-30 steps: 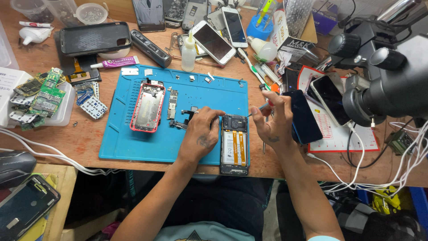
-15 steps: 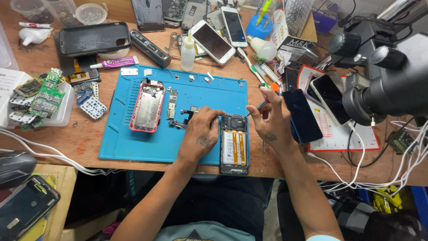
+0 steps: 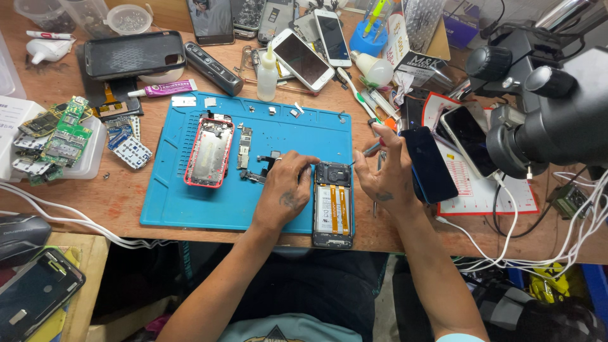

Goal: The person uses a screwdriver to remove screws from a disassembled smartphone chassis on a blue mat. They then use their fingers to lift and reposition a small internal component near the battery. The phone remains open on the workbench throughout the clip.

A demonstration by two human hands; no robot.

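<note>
Meanwhile, the left hand (image 3: 288,193) presses fingertips on one opened phone (image 3: 333,206) at the blue mat's (image 3: 183,209) edge, steadying it, while the right hand (image 3: 383,171) pinches a slim screwdriver (image 3: 369,151) just beside it. A slip could likely gouge the exposed battery. One red phone frame (image 3: 209,152) lies left of the grip.
</note>
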